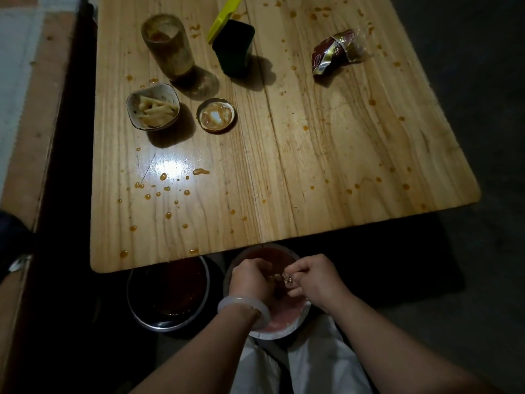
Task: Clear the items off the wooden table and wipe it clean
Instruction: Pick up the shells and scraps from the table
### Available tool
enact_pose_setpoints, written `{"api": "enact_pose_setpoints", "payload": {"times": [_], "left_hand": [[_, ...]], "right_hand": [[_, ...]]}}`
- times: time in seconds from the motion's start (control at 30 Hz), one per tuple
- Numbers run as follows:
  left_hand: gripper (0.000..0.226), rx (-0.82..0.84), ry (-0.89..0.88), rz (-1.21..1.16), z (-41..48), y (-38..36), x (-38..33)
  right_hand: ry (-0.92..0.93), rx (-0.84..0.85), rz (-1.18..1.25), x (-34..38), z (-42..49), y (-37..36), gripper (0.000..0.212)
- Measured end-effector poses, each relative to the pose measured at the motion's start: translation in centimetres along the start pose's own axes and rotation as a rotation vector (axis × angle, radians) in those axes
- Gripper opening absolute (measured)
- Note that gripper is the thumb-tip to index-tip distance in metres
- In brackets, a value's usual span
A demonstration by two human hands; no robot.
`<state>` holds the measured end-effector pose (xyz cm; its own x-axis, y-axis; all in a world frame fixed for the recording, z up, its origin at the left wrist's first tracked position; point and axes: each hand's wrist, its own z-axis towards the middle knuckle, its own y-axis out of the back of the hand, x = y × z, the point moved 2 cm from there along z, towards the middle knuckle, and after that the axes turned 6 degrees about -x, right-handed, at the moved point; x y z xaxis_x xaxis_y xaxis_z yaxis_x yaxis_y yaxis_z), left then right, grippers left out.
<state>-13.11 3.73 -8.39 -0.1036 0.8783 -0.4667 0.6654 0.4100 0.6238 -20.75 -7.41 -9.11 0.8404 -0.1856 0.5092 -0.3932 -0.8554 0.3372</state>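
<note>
The wooden table is spotted with orange sauce drops. On it stand a smeared glass jar, a small bowl of food strips, a round lid, a dark green cup with a yellow utensil, and a crumpled wrapper. Below the table's near edge, both hands hover over a white bowl with reddish contents. My left hand has curled fingers. My right hand pinches a small shiny scrap between them; whether the left hand also holds it is unclear.
A metal bowl with dark sauce sits on the floor left of the white bowl, half under the table. Dark floor lies to the right. A brown ledge and dark gap run along the table's left side. Light trousers show below.
</note>
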Motion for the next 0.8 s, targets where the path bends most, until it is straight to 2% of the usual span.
{"api": "enact_pose_setpoints", "payload": {"times": [0.1, 0.2, 0.33, 0.63, 0.7, 0.8], "left_hand": [[0.022, -0.013, 0.018, -0.001, 0.0, 0.0, 0.0], [0.016, -0.03, 0.022, 0.001, 0.0, 0.3, -0.2], [0.018, -0.01, 0.019, -0.02, 0.0, 0.4, -0.4], [0.01, -0.01, -0.031, 0.039, 0.6, 0.6, -0.5], [0.008, -0.018, -0.025, 0.033, 0.8, 0.6, -0.7], [0.005, -0.023, -0.088, 0.073, 1.0, 0.8, -0.9]], "right_hand": [[-0.016, 0.002, -0.022, -0.1, 0.0, 0.0, 0.027], [-0.024, 0.019, -0.024, 0.2, -0.1, 0.1, 0.02], [0.003, 0.038, -0.08, 0.7, 0.0, 0.4, 0.02], [0.181, 0.009, -0.163, 3.5, 0.1, 1.1, 0.019], [0.251, -0.027, -0.165, 4.7, 0.0, 1.5, 0.015], [0.447, -0.257, -0.249, 6.4, 1.0, 2.2, 0.009]]}}
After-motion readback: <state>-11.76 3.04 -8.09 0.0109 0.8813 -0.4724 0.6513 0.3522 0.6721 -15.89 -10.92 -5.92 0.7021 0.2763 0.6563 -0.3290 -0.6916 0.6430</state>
